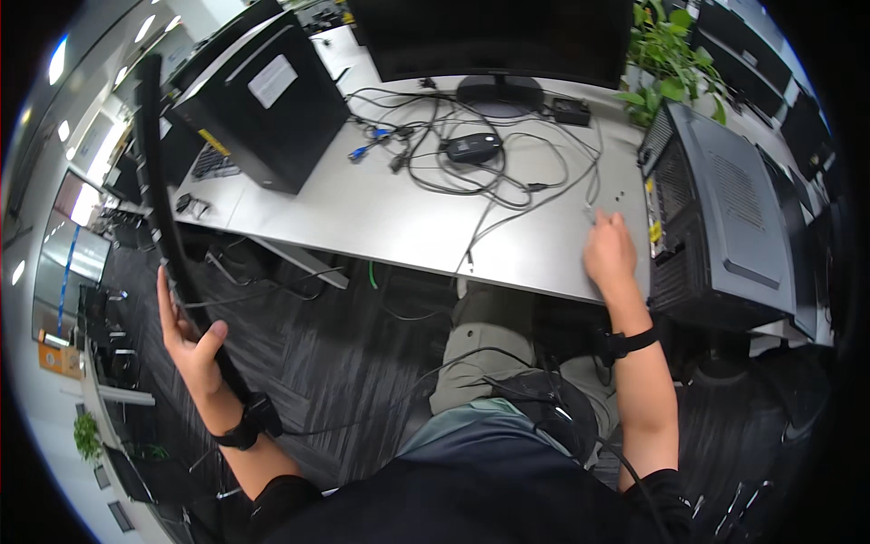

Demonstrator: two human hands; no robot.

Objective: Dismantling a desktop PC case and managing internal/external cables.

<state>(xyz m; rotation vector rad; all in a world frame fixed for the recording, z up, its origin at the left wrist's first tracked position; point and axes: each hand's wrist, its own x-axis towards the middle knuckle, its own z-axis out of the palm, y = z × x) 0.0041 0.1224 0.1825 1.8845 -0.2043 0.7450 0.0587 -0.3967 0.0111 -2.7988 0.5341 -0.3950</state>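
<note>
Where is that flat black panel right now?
The flat black panel stands edge-on at the far left, held in the left hand, beside the open computer case.

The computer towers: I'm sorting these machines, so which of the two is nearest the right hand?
The grey tower at the desk's right end, lying beside the right hand. The black tower sits far off at the desk's left end.

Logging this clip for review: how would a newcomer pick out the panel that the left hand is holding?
Start at the grey desk and look off its left end, beyond the black computer case lying there. The left hand grips a long black panel seen edge-on, rising as a thin dark strip. Unlike the boxy cases, it is flat and off the desk.
</note>
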